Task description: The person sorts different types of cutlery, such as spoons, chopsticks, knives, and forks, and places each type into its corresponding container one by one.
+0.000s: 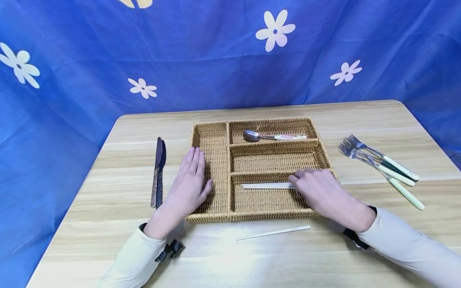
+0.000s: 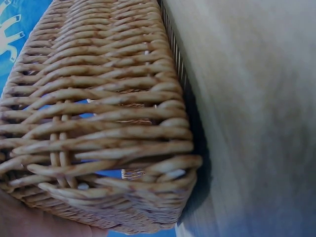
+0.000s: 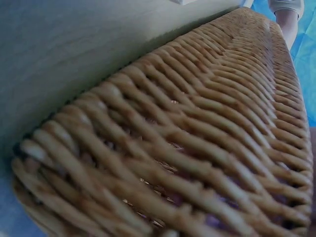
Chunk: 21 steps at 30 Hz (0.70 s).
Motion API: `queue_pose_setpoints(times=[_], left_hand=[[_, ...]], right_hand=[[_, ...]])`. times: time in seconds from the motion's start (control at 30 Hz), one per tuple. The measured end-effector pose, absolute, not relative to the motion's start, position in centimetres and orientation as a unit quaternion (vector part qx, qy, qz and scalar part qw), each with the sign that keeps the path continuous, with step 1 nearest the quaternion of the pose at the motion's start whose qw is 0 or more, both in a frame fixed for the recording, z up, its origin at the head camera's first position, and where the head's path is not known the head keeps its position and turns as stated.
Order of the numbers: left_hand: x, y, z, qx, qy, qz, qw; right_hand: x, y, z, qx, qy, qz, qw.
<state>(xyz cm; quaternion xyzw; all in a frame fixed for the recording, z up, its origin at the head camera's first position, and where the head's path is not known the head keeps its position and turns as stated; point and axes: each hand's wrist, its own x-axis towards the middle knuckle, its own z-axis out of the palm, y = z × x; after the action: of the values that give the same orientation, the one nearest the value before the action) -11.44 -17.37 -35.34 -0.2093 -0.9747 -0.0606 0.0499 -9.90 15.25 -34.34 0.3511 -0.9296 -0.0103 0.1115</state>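
Observation:
A wicker tray (image 1: 230, 218) with several compartments sits mid-table; its woven outer wall fills the left wrist view (image 2: 108, 123) and the right wrist view (image 3: 197, 128). My left hand (image 1: 187, 182) rests over its left rim, fingers straight and together, thumb apart. In the front right compartment lie white chopsticks (image 1: 264, 186). The curled fingers of my right hand (image 1: 318, 192) hold their right end, which the hand hides. A single white chopstick (image 1: 273, 233) lies on the table in front of the tray. In the back compartment is a spoon (image 1: 252, 136) with a white and pink handle.
Two dark knives (image 1: 158, 172) lie left of the tray, close to the left forearm. Several forks (image 1: 381, 162) with pale and dark green handles are bunched to the right. A blue flowered cloth (image 1: 216, 60) hangs behind the wooden table (image 1: 119, 192).

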Motion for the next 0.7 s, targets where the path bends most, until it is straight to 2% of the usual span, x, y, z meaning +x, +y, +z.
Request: queue_pose_setpoints(times=[0.17, 0.23, 0.7], left_hand=[[-11.4, -17.4, -35.2, -0.210, -0.975, -0.060, 0.048], [-11.4, -17.4, -35.1, -0.210, -0.975, -0.059, 0.047], [-11.3, -17.2, -35.1, -0.192, -0.976, -0.094, 0.032]], right_hand=[[-8.3, 15.4, -33.5, 0.406, -0.888, 0.062, 0.205], [-7.4, 15.3, -33.0, 0.428, -0.871, 0.090, 0.222], [-2.8, 15.3, -33.2, 0.462, -0.841, 0.130, 0.249]])
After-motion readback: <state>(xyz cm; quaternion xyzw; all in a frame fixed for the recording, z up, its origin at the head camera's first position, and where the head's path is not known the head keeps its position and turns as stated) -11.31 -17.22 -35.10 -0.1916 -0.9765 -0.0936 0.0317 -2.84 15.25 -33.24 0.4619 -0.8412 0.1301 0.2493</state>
